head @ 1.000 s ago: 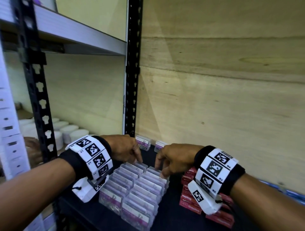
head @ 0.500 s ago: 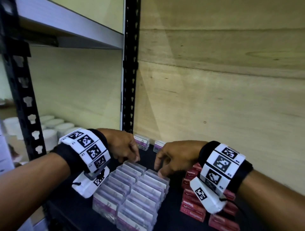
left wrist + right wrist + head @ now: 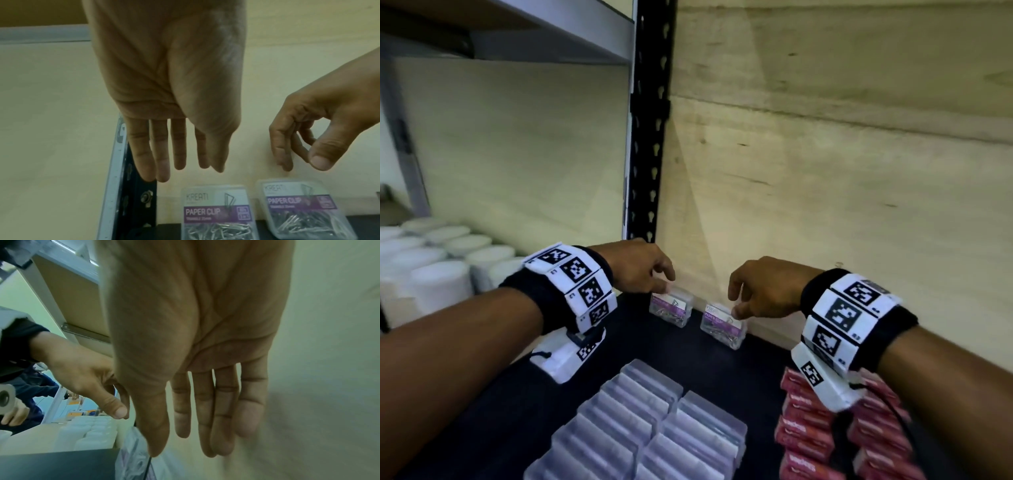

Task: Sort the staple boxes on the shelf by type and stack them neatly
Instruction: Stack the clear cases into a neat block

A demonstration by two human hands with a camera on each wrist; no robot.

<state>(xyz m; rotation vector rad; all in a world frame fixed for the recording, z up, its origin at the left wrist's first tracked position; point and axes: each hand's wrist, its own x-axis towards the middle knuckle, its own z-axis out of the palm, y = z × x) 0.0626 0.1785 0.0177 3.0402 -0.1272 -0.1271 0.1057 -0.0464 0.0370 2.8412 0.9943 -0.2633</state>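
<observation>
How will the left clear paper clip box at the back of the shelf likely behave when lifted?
The left paper clip box looks like rigid clear plastic, so probably stiff and somewhat slick. Loose metal clips inside may shift and rattle. It stands on a narrow edge, so a nudge might tip it.

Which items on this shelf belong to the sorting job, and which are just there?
Job:
left clear box
right clear box
clear box rows
red boxes
left hand
right hand

Lying about:
white tubs

Stationery storeroom or shop stockroom. Evidence: slotted black metal upright (image 3: 650,113) of a rack against plywood backing; shelf (image 3: 722,370) carries clear paper-clip boxes (image 3: 671,306), red boxes (image 3: 808,431); white tubs (image 3: 438,267) at left.
</observation>
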